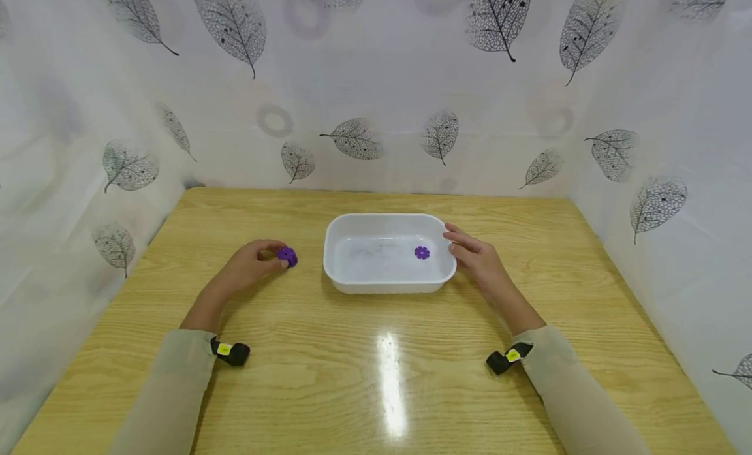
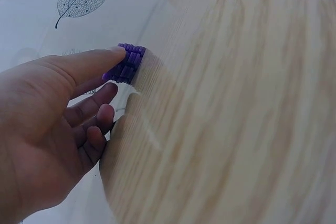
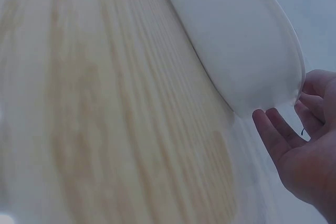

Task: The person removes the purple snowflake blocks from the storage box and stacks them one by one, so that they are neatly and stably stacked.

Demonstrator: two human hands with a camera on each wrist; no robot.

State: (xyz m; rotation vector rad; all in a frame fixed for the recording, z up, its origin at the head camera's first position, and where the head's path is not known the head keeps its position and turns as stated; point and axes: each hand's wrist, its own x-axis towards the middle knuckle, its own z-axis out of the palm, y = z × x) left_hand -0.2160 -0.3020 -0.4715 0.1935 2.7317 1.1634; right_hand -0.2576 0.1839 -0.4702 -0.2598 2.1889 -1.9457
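A small stack of purple flower-shaped discs point(image 1: 288, 256) is pinched between the thumb and fingers of my left hand point(image 1: 251, 267), just above or on the table to the left of the white tray point(image 1: 389, 288). The left wrist view shows several layers in the stack point(image 2: 127, 64), with the thumb along its near side and the other fingers loosely bent below. One purple flower-shaped disc point(image 1: 422, 252) lies flat inside the tray, toward its right end. My right hand point(image 1: 482, 264) touches the tray's right end with fairly straight fingers. In the right wrist view, fingertips point(image 3: 258, 115) meet the tray's outer wall point(image 3: 247, 51).
The tray stands on a wooden table point(image 1: 317, 376), near its far side. A pale curtain point(image 1: 376, 83) printed with leaves closes off the back and both sides. Black wrist bands point(image 1: 236, 354) sit over both sleeves. Light glares off the table in front of the tray.
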